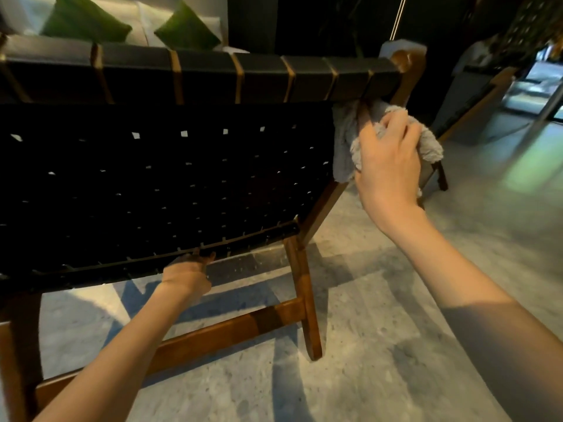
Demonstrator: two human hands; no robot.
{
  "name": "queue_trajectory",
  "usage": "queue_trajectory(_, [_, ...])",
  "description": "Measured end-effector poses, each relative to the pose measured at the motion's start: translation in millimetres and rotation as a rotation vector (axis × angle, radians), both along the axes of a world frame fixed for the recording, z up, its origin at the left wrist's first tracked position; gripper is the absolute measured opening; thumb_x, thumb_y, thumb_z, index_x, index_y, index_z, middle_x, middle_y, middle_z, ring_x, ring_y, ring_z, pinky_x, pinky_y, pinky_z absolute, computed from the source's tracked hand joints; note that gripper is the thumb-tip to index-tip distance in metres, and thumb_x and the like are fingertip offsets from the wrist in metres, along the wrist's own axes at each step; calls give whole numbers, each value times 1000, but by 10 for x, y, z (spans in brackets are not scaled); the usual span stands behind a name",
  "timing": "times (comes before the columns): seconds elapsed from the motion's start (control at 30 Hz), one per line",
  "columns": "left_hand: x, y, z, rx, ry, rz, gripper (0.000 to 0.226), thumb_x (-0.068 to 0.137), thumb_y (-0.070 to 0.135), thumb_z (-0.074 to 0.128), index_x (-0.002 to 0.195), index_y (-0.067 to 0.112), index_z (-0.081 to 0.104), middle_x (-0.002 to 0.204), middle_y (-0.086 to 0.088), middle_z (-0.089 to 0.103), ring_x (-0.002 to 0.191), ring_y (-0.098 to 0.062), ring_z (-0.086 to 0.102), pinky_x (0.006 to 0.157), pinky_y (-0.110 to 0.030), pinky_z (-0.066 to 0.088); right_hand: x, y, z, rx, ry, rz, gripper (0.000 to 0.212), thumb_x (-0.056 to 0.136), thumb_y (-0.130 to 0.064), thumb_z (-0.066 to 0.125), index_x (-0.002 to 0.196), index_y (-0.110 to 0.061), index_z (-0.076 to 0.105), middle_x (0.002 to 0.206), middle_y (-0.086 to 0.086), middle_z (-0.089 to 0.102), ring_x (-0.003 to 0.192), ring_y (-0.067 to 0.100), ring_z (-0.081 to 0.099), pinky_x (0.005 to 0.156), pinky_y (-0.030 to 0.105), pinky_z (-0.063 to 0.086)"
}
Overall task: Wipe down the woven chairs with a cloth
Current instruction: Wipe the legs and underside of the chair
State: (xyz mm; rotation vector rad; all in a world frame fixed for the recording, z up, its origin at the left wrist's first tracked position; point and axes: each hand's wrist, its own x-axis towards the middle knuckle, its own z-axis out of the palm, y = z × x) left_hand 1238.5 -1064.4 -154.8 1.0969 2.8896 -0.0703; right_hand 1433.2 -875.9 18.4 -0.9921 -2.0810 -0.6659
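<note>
The black woven chair point(170, 184) stood on a speckled grey stone floor point(396, 330), seen from behind. Its back was a basket weave of flat, smooth straps with small square gaps showing light. The straps wrapped over a top rail, where slivers of brown wood showed between them. Its glossy brown wooden frame point(231, 330) had squared legs and a low cross rail. The right hand point(388, 166) held a fluffy grey cloth point(344, 141), fingers curled round the bunched pile. It pressed the cloth against the frame's right rear upright just below the top corner, and loose folds hung down on either side of the post. The left hand point(189, 269) gripped the lower edge of the woven panel, its fingertips hooked up and out of sight behind the straps. Two green velvety square cushions point(85, 19) lay on a pale seat beyond the chair. Part of a second wood-framed chair point(475, 95) stood at the right.
</note>
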Motion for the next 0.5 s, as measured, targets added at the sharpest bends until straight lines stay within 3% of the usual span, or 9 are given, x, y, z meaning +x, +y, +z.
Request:
queue_trajectory(0.13, [-26,-30,-33,-8,2,-19,56,100,32,40,150,32,15,151,2,32,128,-18,41,91,-24,41,-127,46,-177,-6,35,10,25,89,2,34,102,-4,53,119,24,45,105,40,45,67,32,29])
queue_trajectory(0.23, [-45,-44,-76,19,7,-24,55,99,31,40,149,34,17,147,2,35,125,-18,43,88,-23,41,-219,51,-574,-75,-1,90,35,88,-9,31,113,-3,56,116,23,47,105,40,45,71,36,40])
queue_trajectory(0.3, [-59,-52,-106,42,16,-26,57,98,29,43,149,34,18,147,1,33,126,-19,41,89,-23,41,-319,105,-940,-165,-105,83,40,90,-3,44,130,-7,49,123,23,43,110,39,42,78,36,43])
queue_trajectory(0.37, [-68,-57,-136,46,39,-34,60,97,29,44,149,35,15,152,2,24,131,-20,35,94,-24,40,-428,160,-1275,-251,-156,81,48,88,-2,52,135,-6,45,127,24,41,112,39,40,83,38,44])
queue_trajectory(0.5, [-34,-54,-211,12,77,-57,71,95,27,46,150,36,2,158,2,6,138,-20,28,94,-25,43,-658,209,-1991,-395,-355,5,59,90,-9,42,143,-12,16,130,22,33,118,39,37,90,41,40])
